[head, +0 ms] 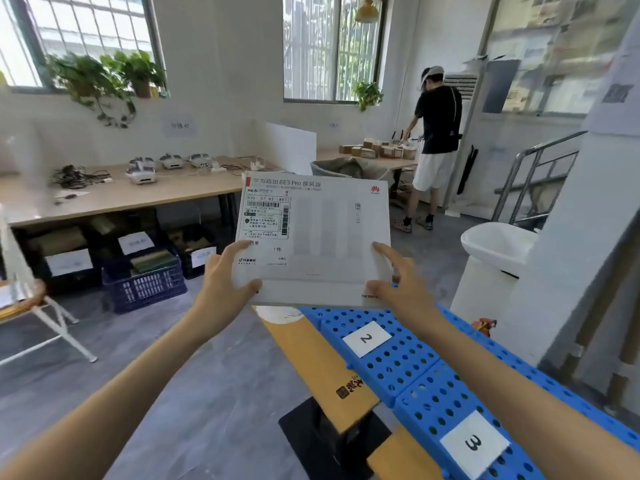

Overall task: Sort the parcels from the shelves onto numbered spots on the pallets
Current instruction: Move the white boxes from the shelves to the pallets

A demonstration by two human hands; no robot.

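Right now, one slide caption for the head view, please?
Left hand and right hand hold a white parcel near the blue pallet.

The left hand (225,275) and right hand (398,278) are bare, and the left forearm (121,393) and right forearm (502,375) are bare along all their visible length.

What the parcel and the frame edges keep from view
Behind the white parcel (313,237), the far end of the blue pallet (408,362) and the top of the orange box (311,355) are covered; below the parcel, the pallet runs off the bottom and right edges. Some fingers of the left hand (225,282) and right hand (398,282) pass behind the parcel, unseen. Its shipping label (266,216) carries print too fine to read. Left of the parcel, the paper tags (135,242) are blurred; to its upper right, the wall papers (561,46) smear
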